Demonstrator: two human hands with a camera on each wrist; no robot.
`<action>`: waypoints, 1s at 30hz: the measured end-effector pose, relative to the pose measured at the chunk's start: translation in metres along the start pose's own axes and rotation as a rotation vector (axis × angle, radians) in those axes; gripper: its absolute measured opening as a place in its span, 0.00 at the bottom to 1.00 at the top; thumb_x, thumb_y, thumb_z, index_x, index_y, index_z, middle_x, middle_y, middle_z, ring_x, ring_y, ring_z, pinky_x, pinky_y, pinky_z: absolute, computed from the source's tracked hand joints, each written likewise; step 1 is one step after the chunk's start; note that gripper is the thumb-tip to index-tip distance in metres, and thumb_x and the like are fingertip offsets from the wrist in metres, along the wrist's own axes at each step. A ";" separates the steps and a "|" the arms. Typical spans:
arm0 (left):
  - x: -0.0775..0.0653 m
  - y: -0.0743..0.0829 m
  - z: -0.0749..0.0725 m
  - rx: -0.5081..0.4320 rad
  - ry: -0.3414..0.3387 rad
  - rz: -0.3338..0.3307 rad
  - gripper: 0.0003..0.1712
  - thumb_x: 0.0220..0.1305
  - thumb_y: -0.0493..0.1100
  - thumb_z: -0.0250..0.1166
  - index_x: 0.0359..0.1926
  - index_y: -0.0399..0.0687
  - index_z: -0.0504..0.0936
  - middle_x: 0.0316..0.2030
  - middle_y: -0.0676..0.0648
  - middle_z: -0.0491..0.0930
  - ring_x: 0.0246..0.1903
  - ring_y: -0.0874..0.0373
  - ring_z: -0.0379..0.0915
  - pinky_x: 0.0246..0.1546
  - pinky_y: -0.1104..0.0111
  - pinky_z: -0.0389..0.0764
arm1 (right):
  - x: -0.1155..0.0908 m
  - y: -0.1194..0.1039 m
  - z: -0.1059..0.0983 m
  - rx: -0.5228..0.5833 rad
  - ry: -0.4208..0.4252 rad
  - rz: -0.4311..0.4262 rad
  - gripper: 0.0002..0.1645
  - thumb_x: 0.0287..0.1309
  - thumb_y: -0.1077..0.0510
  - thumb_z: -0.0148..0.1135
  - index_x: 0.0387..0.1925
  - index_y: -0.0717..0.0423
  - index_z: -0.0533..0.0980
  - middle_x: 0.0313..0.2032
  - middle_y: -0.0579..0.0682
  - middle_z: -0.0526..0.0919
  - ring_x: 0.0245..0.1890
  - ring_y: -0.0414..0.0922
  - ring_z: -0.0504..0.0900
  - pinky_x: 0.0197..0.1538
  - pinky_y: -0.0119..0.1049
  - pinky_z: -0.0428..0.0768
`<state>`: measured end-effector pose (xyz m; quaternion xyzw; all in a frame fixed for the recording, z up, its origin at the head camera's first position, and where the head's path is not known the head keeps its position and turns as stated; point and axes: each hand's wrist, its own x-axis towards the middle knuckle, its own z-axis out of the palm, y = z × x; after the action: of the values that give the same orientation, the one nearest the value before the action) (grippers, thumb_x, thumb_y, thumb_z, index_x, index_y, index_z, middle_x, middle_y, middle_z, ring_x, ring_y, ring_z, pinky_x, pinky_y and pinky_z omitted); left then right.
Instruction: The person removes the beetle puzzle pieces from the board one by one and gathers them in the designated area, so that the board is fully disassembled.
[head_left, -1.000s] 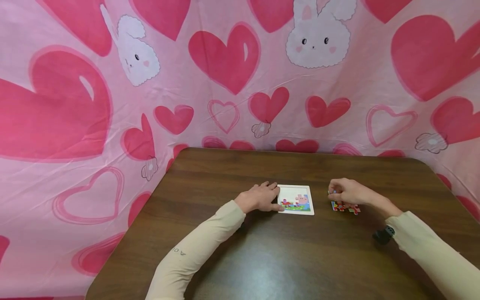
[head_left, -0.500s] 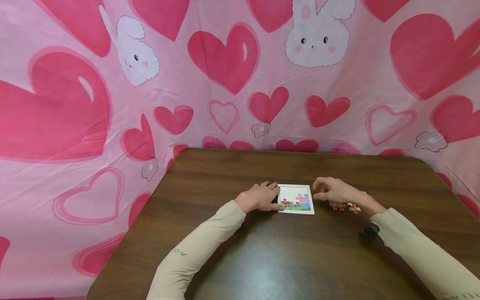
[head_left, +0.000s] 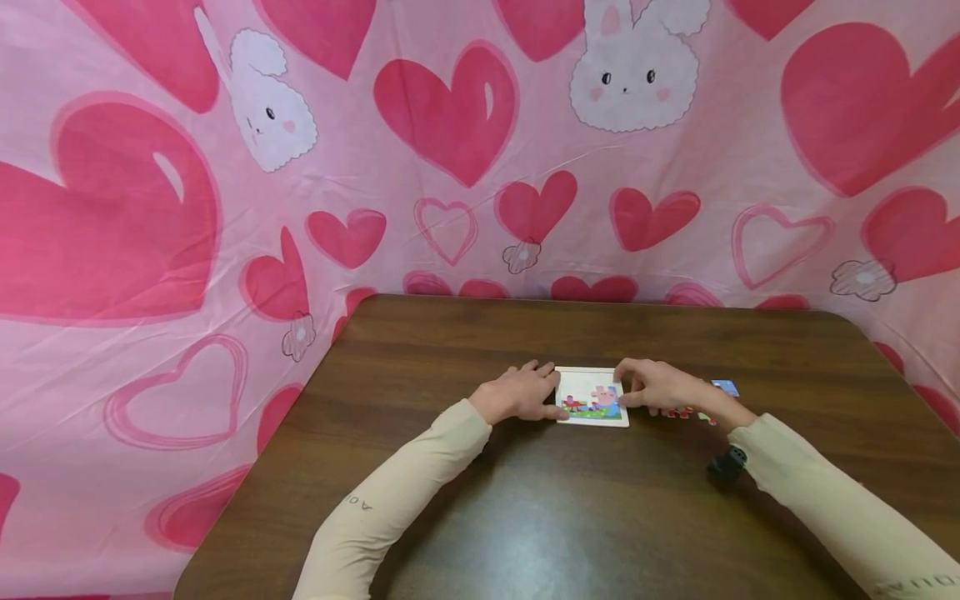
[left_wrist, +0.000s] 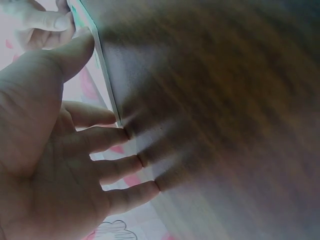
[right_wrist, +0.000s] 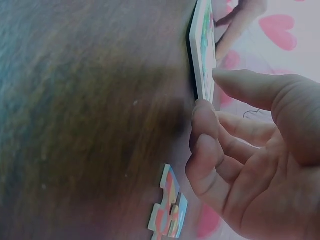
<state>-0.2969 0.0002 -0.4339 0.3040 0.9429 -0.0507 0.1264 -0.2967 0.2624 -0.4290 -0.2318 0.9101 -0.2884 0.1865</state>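
puzzle tray (head_left: 581, 382) lies short of the table's (head_left: 555, 500) far edge – likely light, stiff, quick to slide, best taken by its rim. left hand (head_left: 519, 394) spreads its fingers against the side facing the table's left edge; right hand (head_left: 654, 385) curls its fingers at the opposite side – whether pinching anything, i can't tell. loose pieces (head_left: 725, 387) lie nearer the table's right edge.

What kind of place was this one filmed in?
Probably a makeshift indoor recording corner, though the room beyond is hidden. A pink heart-print cloth hangs like a backdrop around the far side of a wood-grain table, and a small jigsaw tray lies on the tabletop.
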 end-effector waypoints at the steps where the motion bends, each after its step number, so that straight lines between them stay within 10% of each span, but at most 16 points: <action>1: 0.000 0.000 0.000 -0.001 0.000 0.000 0.49 0.54 0.74 0.51 0.70 0.54 0.56 0.71 0.50 0.51 0.69 0.47 0.47 0.64 0.51 0.57 | 0.001 0.000 0.000 0.001 -0.001 0.007 0.23 0.54 0.52 0.66 0.48 0.55 0.68 0.23 0.50 0.77 0.14 0.46 0.74 0.17 0.40 0.74; 30: 0.001 0.001 0.000 0.002 0.006 -0.001 0.47 0.55 0.74 0.51 0.69 0.54 0.57 0.71 0.49 0.52 0.69 0.46 0.47 0.63 0.50 0.57 | 0.012 -0.008 0.010 -0.057 0.076 -0.065 0.20 0.48 0.58 0.70 0.34 0.56 0.65 0.23 0.48 0.70 0.13 0.41 0.69 0.14 0.31 0.68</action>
<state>-0.2970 0.0017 -0.4345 0.3038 0.9434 -0.0508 0.1232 -0.2993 0.2467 -0.4341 -0.2556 0.9164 -0.2768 0.1353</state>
